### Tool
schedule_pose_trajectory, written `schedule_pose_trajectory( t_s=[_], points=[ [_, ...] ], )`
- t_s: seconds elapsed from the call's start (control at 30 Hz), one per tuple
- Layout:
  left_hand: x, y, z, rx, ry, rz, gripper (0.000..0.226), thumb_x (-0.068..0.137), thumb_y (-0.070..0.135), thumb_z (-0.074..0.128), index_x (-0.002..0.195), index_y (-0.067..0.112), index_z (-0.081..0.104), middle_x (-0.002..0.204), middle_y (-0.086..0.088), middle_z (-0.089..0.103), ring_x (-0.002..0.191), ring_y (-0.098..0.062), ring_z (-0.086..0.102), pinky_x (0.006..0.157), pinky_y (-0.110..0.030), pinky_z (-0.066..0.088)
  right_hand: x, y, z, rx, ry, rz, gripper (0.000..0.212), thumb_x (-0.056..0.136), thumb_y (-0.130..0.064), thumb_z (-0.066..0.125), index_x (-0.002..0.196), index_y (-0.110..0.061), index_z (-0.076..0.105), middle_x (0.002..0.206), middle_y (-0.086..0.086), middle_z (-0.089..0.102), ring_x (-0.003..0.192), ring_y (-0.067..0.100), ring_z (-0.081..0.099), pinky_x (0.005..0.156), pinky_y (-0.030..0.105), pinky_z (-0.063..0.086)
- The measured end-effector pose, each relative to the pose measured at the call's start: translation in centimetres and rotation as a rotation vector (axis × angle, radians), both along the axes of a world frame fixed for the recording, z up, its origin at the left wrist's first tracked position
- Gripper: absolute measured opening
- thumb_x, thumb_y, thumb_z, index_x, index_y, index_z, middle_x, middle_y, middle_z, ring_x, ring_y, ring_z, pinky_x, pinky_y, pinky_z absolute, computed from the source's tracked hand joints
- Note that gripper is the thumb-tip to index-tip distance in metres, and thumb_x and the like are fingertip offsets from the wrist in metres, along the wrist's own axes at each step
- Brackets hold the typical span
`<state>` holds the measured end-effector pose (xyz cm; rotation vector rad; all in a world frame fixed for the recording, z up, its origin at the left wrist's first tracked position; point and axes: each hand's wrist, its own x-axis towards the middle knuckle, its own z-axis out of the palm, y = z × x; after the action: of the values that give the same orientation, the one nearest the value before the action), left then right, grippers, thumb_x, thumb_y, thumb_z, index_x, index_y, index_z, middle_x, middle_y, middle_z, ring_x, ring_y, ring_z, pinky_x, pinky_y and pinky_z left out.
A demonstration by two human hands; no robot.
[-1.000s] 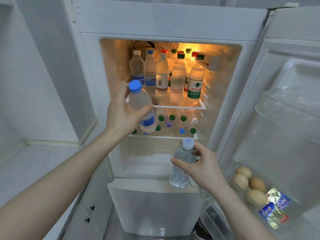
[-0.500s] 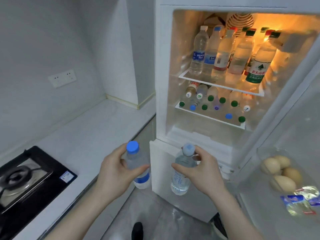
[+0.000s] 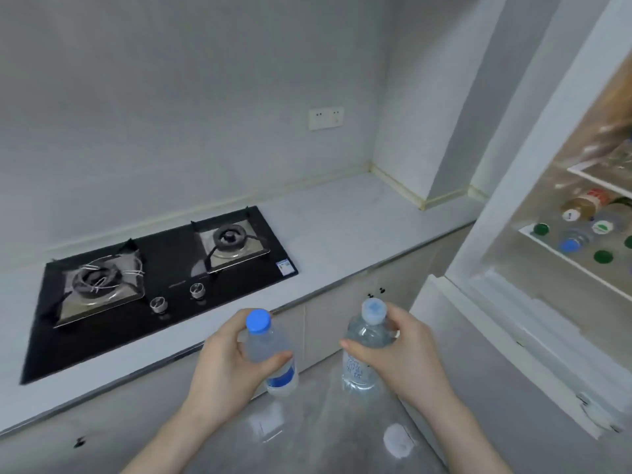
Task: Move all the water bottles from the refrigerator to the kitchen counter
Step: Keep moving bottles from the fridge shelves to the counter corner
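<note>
Both bottles have travelled from the refrigerator (image 3: 533,138) opening toward the kitchen counter (image 3: 342,220), and are now held over the floor just short of its edge. Left hand (image 3: 225,364) wraps the blue-capped water bottle (image 3: 270,350) around its body; right hand (image 3: 407,357) curls round the pale-capped water bottle (image 3: 366,350) below its shoulder. Judged full, thin-walled and possibly cold-slick, each is best gripped mid-body. More bottles remain on the fridge shelves.

Two clear plastic water bottles in hand: one blue-capped (image 3: 270,350), one pale-capped (image 3: 366,350). Two gas burners on black glass hob (image 3: 164,268). Two metal knobs. One white wall socket (image 3: 326,118).
</note>
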<state>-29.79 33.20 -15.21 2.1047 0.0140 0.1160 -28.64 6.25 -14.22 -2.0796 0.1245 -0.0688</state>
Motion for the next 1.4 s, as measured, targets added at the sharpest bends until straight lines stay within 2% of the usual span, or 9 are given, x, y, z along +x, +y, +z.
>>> schedule_pose_trajectory(
  t_s=[0.13,0.23,0.53,0.67,0.83,1.0,1.07,1.17,1.4],
  points=[
    [-1.8,6.8,0.4,-0.036,0.004,0.121,0.056,0.066,0.038,0.093,0.111,0.042,0.06,0.099,0.014,0.07,0.075,-0.022,0.069,0.073,-0.045,0.06,1.8,8.2,0.2,-0.002,0.008,0.136,0.052,0.058,-0.05,0.096,0.102,-0.039,0.072,0.098,-0.023,0.075,0.094,-0.003,0.069,0.086,0.031,0.059],
    [-3.4,12.4,1.0,-0.032,0.015,0.214,0.056,0.067,0.031,0.094,0.109,0.042,0.06,0.103,0.019,0.067,0.073,-0.012,0.067,0.069,-0.035,0.06,2.6,14.9,0.3,0.027,0.012,0.266,0.051,0.063,-0.039,0.098,0.106,-0.041,0.07,0.102,-0.03,0.072,0.095,-0.007,0.067,0.084,0.026,0.057],
    [-9.2,29.0,1.5,-0.024,0.009,0.5,0.057,0.067,0.038,0.093,0.112,0.044,0.059,0.103,0.018,0.069,0.076,-0.018,0.069,0.073,-0.042,0.062,3.3,34.2,0.6,0.009,-0.057,0.592,0.054,0.06,-0.048,0.097,0.106,-0.047,0.068,0.105,-0.029,0.07,0.102,-0.005,0.064,0.085,0.032,0.059],
    [-12.0,34.5,1.6,-0.022,0.003,0.635,0.057,0.067,0.041,0.093,0.111,0.049,0.057,0.105,0.02,0.068,0.082,-0.015,0.07,0.076,-0.04,0.062,3.3,41.6,1.0,0.0,-0.089,0.742,0.054,0.063,-0.05,0.096,0.108,-0.049,0.066,0.107,-0.033,0.067,0.104,-0.011,0.06,0.085,0.028,0.058],
    [-14.7,39.4,1.9,-0.032,-0.019,0.799,0.053,0.068,0.039,0.091,0.11,0.044,0.061,0.094,0.017,0.069,0.072,-0.012,0.065,0.07,-0.034,0.06,3.7,49.2,1.6,0.016,-0.057,0.908,0.056,0.063,-0.051,0.095,0.111,-0.047,0.067,0.107,-0.028,0.07,0.105,-0.008,0.062,0.087,0.028,0.059],
    [-16.7,43.1,1.8,-0.065,-0.022,0.96,0.048,0.071,0.034,0.09,0.11,0.039,0.063,0.097,0.01,0.072,0.083,-0.018,0.07,0.076,-0.041,0.062,4.3,56.1,2.0,0.021,-0.066,1.133,0.052,0.067,-0.041,0.097,0.111,-0.041,0.07,0.105,-0.026,0.07,0.102,-0.014,0.06,0.079,0.011,0.048],
    [-17.1,44.2,1.9,-0.048,-0.02,1.019,0.046,0.073,0.034,0.09,0.108,0.042,0.062,0.089,0.01,0.072,0.076,-0.016,0.069,0.071,-0.036,0.06,4.7,58.5,1.8,0.019,-0.076,1.2,0.053,0.068,-0.04,0.097,0.113,-0.04,0.07,0.109,-0.023,0.071,0.105,-0.013,0.06,0.079,0.007,0.047],
    [-17.3,45.9,2.3,-0.015,-0.029,1.122,0.045,0.074,0.034,0.09,0.105,0.046,0.06,0.084,0.014,0.071,0.07,-0.01,0.068,0.064,-0.025,0.056,5.6,62.3,1.8,0.026,-0.087,1.28,0.052,0.067,-0.04,0.097,0.112,-0.04,0.071,0.11,-0.021,0.071,0.104,-0.009,0.063,0.085,0.016,0.051],
    [-16.9,50.0,2.4,-0.008,-0.077,1.298,0.049,0.072,0.031,0.092,0.107,0.043,0.06,0.085,0.016,0.07,0.064,-0.01,0.067,0.061,-0.027,0.057,8.2,70.1,1.4,0.074,-0.07,1.45,0.051,0.067,-0.041,0.096,0.111,-0.041,0.071,0.11,-0.026,0.069,0.104,-0.001,0.067,0.087,0.034,0.062]
  ],
)
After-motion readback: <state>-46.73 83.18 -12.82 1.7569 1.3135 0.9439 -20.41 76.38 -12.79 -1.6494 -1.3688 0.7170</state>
